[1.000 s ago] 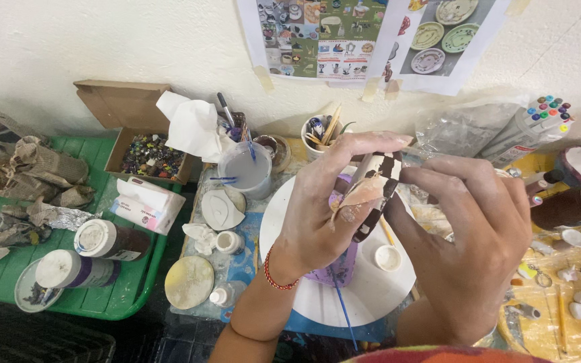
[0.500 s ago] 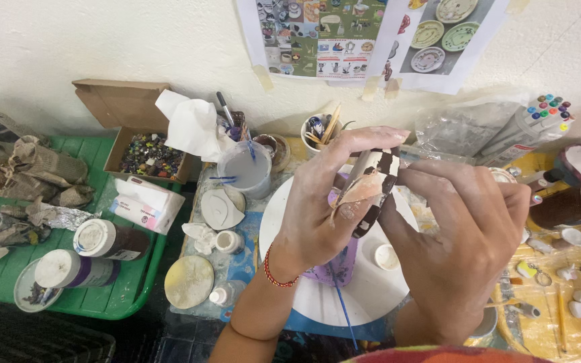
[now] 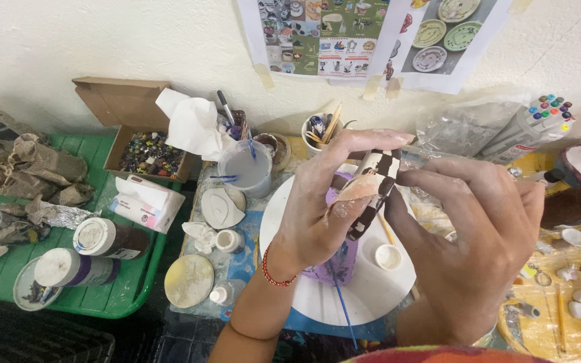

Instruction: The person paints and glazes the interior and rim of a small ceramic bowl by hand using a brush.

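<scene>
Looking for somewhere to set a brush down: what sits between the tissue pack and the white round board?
In the head view, between the tissue pack and the white round board lie a white teardrop-shaped dish and a small white pot.

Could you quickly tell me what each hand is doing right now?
Left hand: holding a brown-and-white checkered ceramic piece.
Right hand: closed on a thin paintbrush.

Both hands are raised close together at the centre. The left hand, palm toward the camera, curls its fingers in a pinching grip; the right hand, back upward, pinches alongside it.
</scene>
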